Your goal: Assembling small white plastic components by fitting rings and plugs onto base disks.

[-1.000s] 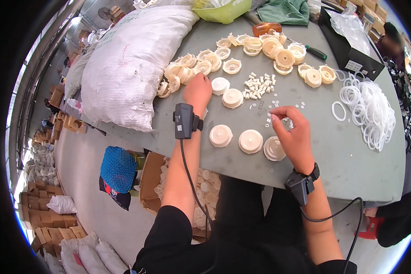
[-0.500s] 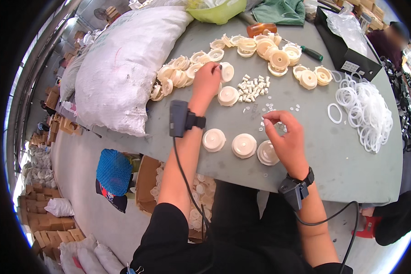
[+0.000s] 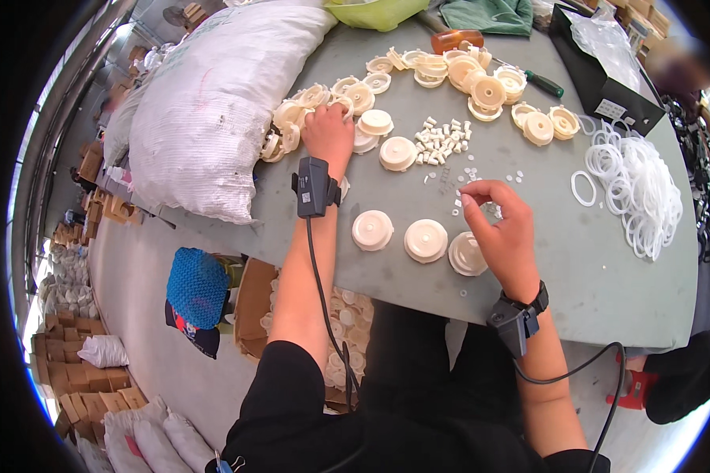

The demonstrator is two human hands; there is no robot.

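My left hand (image 3: 329, 135) reaches into the far-left pile of cream round plastic caps, its fingers closed over the rim of one cap (image 3: 344, 106). Just right of it, one cap (image 3: 376, 121) rests on top of another. A further round cap (image 3: 397, 154) lies beside a heap of small white plugs (image 3: 443, 142). Thumb and forefinger of my right hand (image 3: 503, 229) are pinched together above small clear and white bits; what they hold, if anything, is too small to make out. Two caps (image 3: 372, 230) (image 3: 426, 240) stand in the near row, and a third (image 3: 467, 254) is partly behind my right hand.
White rings (image 3: 635, 189) are heaped at the right, near a black box (image 3: 607, 75). A green-handled screwdriver (image 3: 543, 83) and an orange-headed mallet (image 3: 457, 39) lie at the back. A large white sack (image 3: 221, 110) occupies the left. An open carton of caps (image 3: 252, 315) stands below the table edge.
My left hand has moved left, away from the cap that now lies stacked, to the far-left pile. My right hand has stayed nearly in place, still pinched.
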